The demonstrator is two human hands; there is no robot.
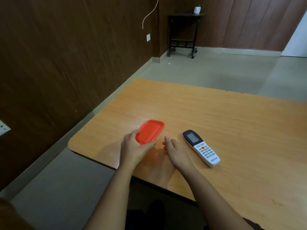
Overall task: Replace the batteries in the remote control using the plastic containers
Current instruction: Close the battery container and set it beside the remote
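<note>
Over wooden table (232,122), left hand (134,147) grips red lid (150,131); right hand (177,151) lies loosely open beside remote control (201,147).

1. The lower-left end of the orange lid (150,131) is hidden inside the left hand (134,150). Whether a container sits beneath the lid cannot be told.
2. Most of the right hand's (178,151) fingertips are covered by its own back.
3. The remote control's (201,147) button labels are too small to read.
4. The tabletop (232,122) runs off the right and bottom edges of the frame.
5. A white wall plate (4,127) is cut by the left edge.
</note>
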